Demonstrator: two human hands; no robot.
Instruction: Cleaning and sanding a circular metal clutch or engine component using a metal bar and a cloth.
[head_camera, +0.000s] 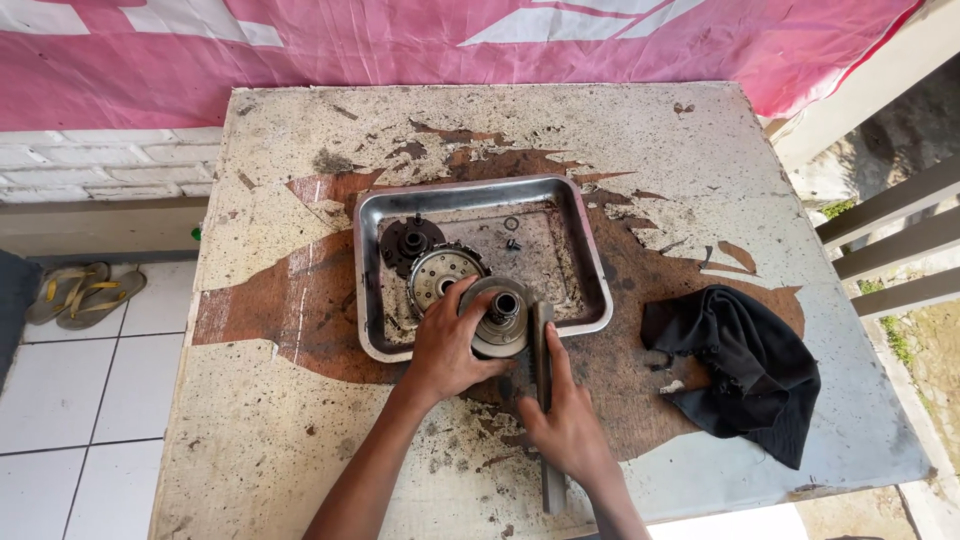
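Note:
My left hand (447, 345) grips a round grey metal pulley-like part (500, 312) at the near edge of a steel tray (590, 265). My right hand (567, 420) holds a long grey metal bar tool (545, 345) that runs from the table's front edge up against the right side of that round part. Inside the tray lie a toothed round clutch-like part (438, 272), a dark disc (408, 240) behind it, and small rings and a nut (512, 240).
A black rag (750, 365) lies crumpled on the worn, peeling table (300, 420) to the right. A pink banner (400, 50) hangs behind. Sandals (85, 292) rest on the tiled floor at left; a railing (890, 240) stands at right.

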